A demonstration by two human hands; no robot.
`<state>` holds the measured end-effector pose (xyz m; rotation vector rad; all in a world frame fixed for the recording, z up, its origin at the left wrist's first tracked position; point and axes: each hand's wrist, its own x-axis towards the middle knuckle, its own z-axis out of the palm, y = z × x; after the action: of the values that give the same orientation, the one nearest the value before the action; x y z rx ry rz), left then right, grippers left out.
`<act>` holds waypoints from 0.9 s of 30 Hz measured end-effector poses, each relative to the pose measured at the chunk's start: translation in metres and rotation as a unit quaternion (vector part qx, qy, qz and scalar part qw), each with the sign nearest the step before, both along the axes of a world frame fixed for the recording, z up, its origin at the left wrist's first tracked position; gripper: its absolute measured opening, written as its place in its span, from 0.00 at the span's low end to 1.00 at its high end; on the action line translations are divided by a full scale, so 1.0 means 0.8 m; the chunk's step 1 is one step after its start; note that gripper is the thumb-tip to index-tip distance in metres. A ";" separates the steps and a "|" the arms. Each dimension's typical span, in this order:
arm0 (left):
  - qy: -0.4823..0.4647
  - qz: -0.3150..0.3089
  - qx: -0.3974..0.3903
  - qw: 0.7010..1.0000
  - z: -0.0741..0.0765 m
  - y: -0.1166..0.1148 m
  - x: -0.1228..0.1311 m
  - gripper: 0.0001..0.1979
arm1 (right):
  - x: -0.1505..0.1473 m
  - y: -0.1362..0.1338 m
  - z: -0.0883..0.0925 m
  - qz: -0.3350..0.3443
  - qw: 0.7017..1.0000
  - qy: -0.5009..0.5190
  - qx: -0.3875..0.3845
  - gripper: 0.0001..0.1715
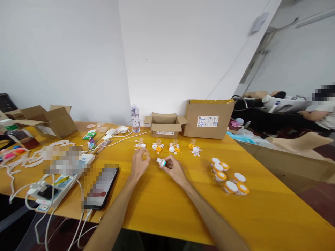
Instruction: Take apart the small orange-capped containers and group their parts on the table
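My left hand [139,164] is closed around a small clear cup [144,153] over the yellow table [167,205]. My right hand [175,168] pinches a small white part with a blue ring [161,161] just to the right of it. Beyond my hands lie small piles of white and orange parts [158,146] with clear cups, in a row. To the right stands a cluster of several finished little jars with white and orange lids [229,176].
A small open cardboard box [165,126], a bigger box [208,118] and a water bottle [135,118] stand along the wall. A phone [102,188], power strips [52,190] and cables lie at left. Another person sits at far right [318,115].
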<state>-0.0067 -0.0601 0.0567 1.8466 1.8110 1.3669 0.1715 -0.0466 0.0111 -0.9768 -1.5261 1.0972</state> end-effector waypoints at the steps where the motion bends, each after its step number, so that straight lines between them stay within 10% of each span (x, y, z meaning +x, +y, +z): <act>1: 0.041 0.034 -0.008 0.999 0.003 -0.002 -0.002 0.07 | 0.000 0.000 0.000 -0.003 1.000 0.001 0.000 0.23; 9: 0.223 0.180 -0.158 0.945 0.014 -0.011 -0.027 0.09 | 0.003 0.001 -0.002 0.003 1.000 -0.011 -0.004 0.24; 17: 0.248 0.204 -0.069 0.945 -0.003 -0.004 -0.038 0.17 | 0.005 0.003 -0.004 0.013 1.000 -0.007 -0.012 0.24; 23: 0.196 0.008 -0.020 0.980 -0.023 -0.007 0.008 0.15 | 0.007 0.004 -0.003 0.015 1.000 -0.016 -0.007 0.23; 27: 0.187 0.007 -0.092 0.978 -0.032 -0.008 0.018 0.09 | 0.008 0.004 -0.002 0.016 1.000 -0.019 -0.004 0.23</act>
<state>0.0074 -0.0665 0.0309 2.0970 2.0453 0.8597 0.1779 -0.0435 0.0091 -0.9872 -1.5729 1.1139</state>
